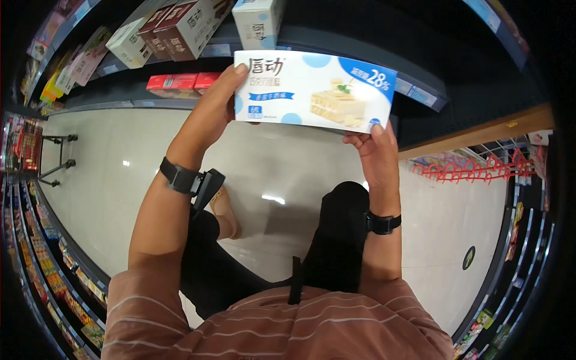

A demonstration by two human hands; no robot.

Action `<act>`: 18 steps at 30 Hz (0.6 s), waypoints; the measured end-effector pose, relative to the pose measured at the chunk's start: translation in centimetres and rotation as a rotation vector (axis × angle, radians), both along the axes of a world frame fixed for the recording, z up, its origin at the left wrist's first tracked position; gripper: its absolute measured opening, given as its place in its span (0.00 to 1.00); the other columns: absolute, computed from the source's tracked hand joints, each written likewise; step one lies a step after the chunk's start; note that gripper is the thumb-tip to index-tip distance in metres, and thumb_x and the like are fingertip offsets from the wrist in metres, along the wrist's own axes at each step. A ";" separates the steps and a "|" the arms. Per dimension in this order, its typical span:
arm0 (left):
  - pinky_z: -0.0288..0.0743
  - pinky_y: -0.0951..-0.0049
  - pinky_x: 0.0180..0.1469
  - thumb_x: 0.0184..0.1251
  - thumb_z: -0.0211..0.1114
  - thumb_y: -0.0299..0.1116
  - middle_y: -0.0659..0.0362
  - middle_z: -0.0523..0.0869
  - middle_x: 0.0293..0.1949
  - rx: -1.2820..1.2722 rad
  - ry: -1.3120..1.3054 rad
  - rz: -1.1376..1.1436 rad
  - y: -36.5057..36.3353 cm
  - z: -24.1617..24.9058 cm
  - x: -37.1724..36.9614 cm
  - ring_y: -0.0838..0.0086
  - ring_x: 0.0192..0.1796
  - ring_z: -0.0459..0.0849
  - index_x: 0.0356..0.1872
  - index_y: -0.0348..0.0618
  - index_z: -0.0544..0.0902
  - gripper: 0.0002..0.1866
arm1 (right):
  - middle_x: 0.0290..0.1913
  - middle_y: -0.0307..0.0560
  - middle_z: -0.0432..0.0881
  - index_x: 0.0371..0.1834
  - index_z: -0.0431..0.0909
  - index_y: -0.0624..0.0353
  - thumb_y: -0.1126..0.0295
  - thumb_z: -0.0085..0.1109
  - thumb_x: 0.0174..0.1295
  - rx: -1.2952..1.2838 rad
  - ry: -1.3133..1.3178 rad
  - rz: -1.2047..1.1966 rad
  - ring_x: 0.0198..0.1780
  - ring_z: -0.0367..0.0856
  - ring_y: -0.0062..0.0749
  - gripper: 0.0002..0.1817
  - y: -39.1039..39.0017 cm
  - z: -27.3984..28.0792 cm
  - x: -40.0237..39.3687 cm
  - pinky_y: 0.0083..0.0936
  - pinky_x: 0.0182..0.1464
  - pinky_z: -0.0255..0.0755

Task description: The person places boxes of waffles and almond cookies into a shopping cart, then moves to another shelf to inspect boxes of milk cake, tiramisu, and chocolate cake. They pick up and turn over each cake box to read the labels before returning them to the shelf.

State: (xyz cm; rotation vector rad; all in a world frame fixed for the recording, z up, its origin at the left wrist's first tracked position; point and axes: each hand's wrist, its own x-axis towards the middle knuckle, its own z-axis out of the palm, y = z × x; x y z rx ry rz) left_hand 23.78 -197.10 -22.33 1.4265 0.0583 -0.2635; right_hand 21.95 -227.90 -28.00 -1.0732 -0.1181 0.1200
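Note:
A white and blue cake box [300,90], printed with a slice of layered cake and "28%", is held up in front of the shelf with its broad face toward me. My left hand [223,90] grips its left end, thumb on the front and the other fingers hidden behind. At the lower right corner my right hand [377,141] pinches the box, its thumb on the front edge. Just beyond the box, a similar white and blue box [257,27] stands upright on the dark shelf [312,45].
Brown boxes [180,30] and a white box [130,45] stand on the shelf at upper left, with red boxes [171,84] lower down. A shopping cart [27,144] is at far left. Red wire hooks [480,171] jut out at right. Stocked shelves curve along both sides.

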 end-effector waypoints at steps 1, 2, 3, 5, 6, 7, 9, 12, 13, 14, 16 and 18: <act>0.81 0.70 0.56 0.77 0.53 0.58 0.57 0.84 0.56 -0.023 -0.011 0.037 -0.2 0.0 0.1 0.74 0.56 0.85 0.70 0.41 0.70 0.34 | 0.57 0.54 0.82 0.71 0.64 0.63 0.58 0.58 0.69 0.002 -0.003 0.014 0.51 0.85 0.35 0.31 -0.2 -0.1 0.1 0.34 0.53 0.82; 0.79 0.69 0.59 0.78 0.52 0.57 0.56 0.83 0.58 -0.047 -0.022 0.074 -0.5 0.1 0.1 0.74 0.58 0.84 0.70 0.40 0.70 0.33 | 0.58 0.54 0.81 0.72 0.64 0.62 0.59 0.60 0.68 0.027 0.004 0.041 0.51 0.85 0.36 0.33 -0.4 -0.2 0.3 0.34 0.52 0.82; 0.77 0.69 0.62 0.79 0.51 0.56 0.56 0.83 0.59 -0.069 -0.031 0.112 -0.8 0.3 -0.1 0.73 0.60 0.83 0.71 0.40 0.69 0.33 | 0.58 0.54 0.81 0.72 0.63 0.63 0.59 0.60 0.68 0.011 0.001 0.032 0.51 0.85 0.36 0.33 -0.3 0.1 0.3 0.34 0.52 0.82; 0.71 0.66 0.70 0.81 0.44 0.61 0.53 0.79 0.66 -0.122 -0.054 0.107 -1.0 0.8 -0.2 0.70 0.67 0.78 0.72 0.37 0.68 0.37 | 0.60 0.54 0.80 0.73 0.63 0.63 0.59 0.61 0.68 -0.016 -0.003 0.018 0.51 0.85 0.36 0.34 0.0 0.6 0.3 0.34 0.52 0.82; 0.70 0.65 0.70 0.81 0.43 0.62 0.52 0.78 0.67 -0.179 -0.058 0.112 -1.0 0.9 -0.2 0.69 0.68 0.77 0.72 0.37 0.68 0.38 | 0.63 0.56 0.78 0.75 0.61 0.62 0.61 0.62 0.66 -0.008 -0.017 0.057 0.56 0.85 0.39 0.36 -0.2 0.7 0.5 0.37 0.54 0.83; 0.70 0.63 0.70 0.81 0.41 0.63 0.52 0.77 0.68 -0.234 -0.060 0.119 -0.8 1.0 -0.1 0.68 0.69 0.76 0.72 0.37 0.68 0.39 | 0.64 0.57 0.77 0.76 0.59 0.61 0.63 0.62 0.66 -0.019 -0.023 0.071 0.57 0.85 0.42 0.37 -0.2 0.9 0.5 0.38 0.54 0.83; 0.68 0.60 0.72 0.79 0.37 0.67 0.51 0.75 0.69 -0.279 -0.029 0.143 -0.4 1.1 0.2 0.65 0.71 0.74 0.73 0.37 0.67 0.42 | 0.65 0.61 0.76 0.79 0.55 0.60 0.68 0.62 0.64 -0.039 -0.029 0.106 0.59 0.84 0.47 0.40 0.0 1.6 0.5 0.42 0.56 0.84; 0.70 0.56 0.70 0.78 0.39 0.68 0.51 0.77 0.68 -0.298 -0.023 0.148 0.6 0.4 0.4 0.63 0.69 0.76 0.75 0.39 0.65 0.42 | 0.67 0.66 0.74 0.82 0.49 0.55 0.76 0.59 0.62 -0.030 0.027 0.220 0.60 0.84 0.56 0.44 0.0 2.1 0.4 0.46 0.57 0.84; 0.72 0.54 0.69 0.78 0.39 0.68 0.52 0.77 0.68 -0.277 -0.010 0.126 0.9 0.6 0.3 0.63 0.69 0.77 0.75 0.41 0.65 0.42 | 0.67 0.68 0.74 0.82 0.48 0.54 0.79 0.57 0.62 -0.017 0.026 0.216 0.59 0.84 0.57 0.44 0.2 2.1 0.4 0.46 0.57 0.84; 0.73 0.52 0.67 0.79 0.40 0.67 0.52 0.78 0.68 -0.255 0.004 0.106 1.0 0.8 0.2 0.62 0.68 0.77 0.76 0.42 0.65 0.41 | 0.67 0.69 0.73 0.82 0.47 0.53 0.81 0.56 0.61 -0.004 0.025 0.212 0.58 0.84 0.59 0.45 0.3 2.1 0.4 0.47 0.56 0.84; 0.71 0.49 0.68 0.78 0.40 0.68 0.52 0.77 0.68 -0.133 0.082 0.095 1.0 1.6 -0.3 0.60 0.71 0.74 0.77 0.45 0.64 0.41 | 0.67 0.63 0.74 0.82 0.49 0.49 0.87 0.49 0.60 -0.008 0.026 0.211 0.61 0.83 0.54 0.45 0.4 2.3 0.2 0.43 0.59 0.82; 0.73 0.46 0.66 0.78 0.41 0.68 0.53 0.78 0.67 -0.037 0.138 0.047 1.5 1.7 -0.4 0.60 0.71 0.73 0.79 0.53 0.61 0.40 | 0.68 0.62 0.73 0.81 0.50 0.50 0.85 0.52 0.57 -0.148 -0.058 0.150 0.65 0.80 0.52 0.45 0.6 2.0 0.4 0.44 0.63 0.79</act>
